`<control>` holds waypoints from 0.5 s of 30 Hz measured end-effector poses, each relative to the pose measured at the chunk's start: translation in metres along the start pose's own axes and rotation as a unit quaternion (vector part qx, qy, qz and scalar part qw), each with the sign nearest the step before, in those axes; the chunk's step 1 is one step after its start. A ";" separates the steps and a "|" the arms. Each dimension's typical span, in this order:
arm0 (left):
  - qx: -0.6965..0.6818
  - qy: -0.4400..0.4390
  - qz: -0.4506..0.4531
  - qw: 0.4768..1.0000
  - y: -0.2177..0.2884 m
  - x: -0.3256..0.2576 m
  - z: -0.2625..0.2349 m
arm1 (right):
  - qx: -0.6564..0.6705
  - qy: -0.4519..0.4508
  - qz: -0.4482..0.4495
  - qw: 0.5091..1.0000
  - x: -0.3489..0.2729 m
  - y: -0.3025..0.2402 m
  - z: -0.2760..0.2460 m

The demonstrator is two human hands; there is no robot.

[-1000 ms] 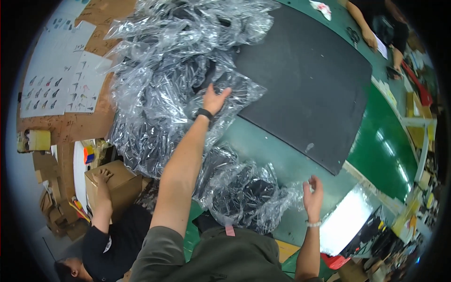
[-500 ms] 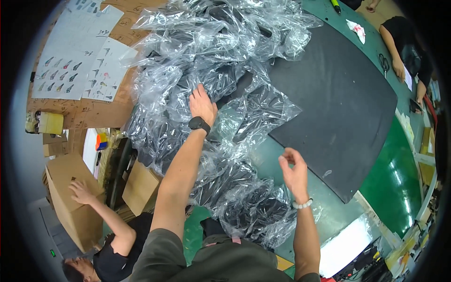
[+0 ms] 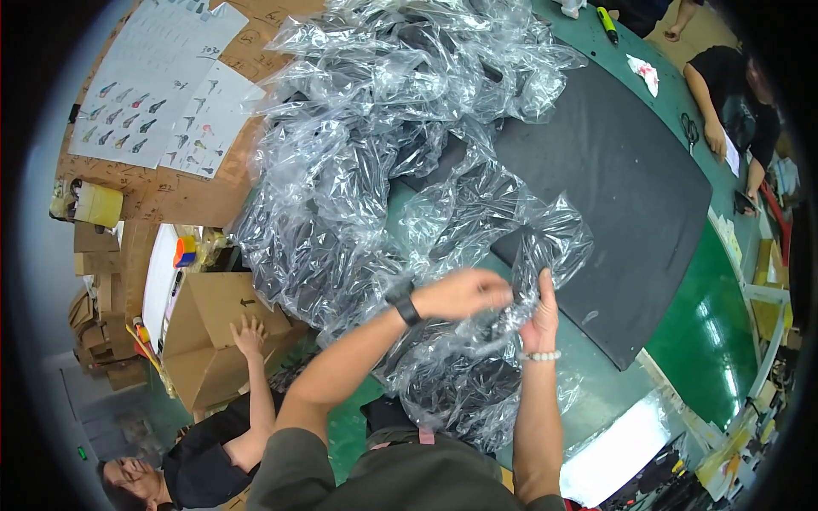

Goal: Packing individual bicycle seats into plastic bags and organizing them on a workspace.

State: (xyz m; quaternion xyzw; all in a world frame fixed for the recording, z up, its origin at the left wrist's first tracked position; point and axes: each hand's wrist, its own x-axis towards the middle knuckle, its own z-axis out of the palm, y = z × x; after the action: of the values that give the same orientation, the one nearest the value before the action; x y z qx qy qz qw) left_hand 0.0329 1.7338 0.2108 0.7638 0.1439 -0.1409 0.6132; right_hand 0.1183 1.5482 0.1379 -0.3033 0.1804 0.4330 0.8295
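Note:
In my right hand is a crumpled clear plastic bag with something dark inside. The thumb points up along the bag and the fingers close round its lower part. Just to the left, my left hand, with a black watch at the wrist, is closed, its fingertips curled beside the gathered plastic. Motion blurs them, and what they hold, if anything, cannot be made out. A large heap of similar clear bags with dark contents covers the table's left and far side. More bagged items lie near my body.
A black mat lies on the green table at right. Beyond it are scissors, crumpled tissue and a yellow-green tool. Picture sheets lie on cardboard at left. One co-worker touches a cardboard box; another sits at far right.
My left hand has left the heap and come toward my right hand. My right hand has taken hold of a bag, which now stands over the mat's edge. The co-worker's box has shifted right.

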 end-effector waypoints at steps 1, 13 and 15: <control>-0.016 -0.048 -0.089 0.995 -0.005 0.014 -0.017 | -0.005 0.037 -0.011 0.999 -0.009 -0.006 -0.003; 0.552 0.387 -0.029 0.738 -0.135 0.115 -0.167 | -0.070 0.185 -0.060 0.978 -0.112 -0.015 -0.049; 0.430 0.370 -0.036 0.823 -0.097 0.098 -0.148 | -0.072 0.178 -0.058 0.980 -0.116 -0.014 -0.057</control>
State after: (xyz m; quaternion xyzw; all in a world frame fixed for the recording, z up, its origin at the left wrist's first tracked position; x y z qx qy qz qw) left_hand 0.0910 1.9029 0.1161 0.9388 0.3127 0.0825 0.1182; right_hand 0.0627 1.4339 0.1655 -0.4444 0.2758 0.3345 0.7839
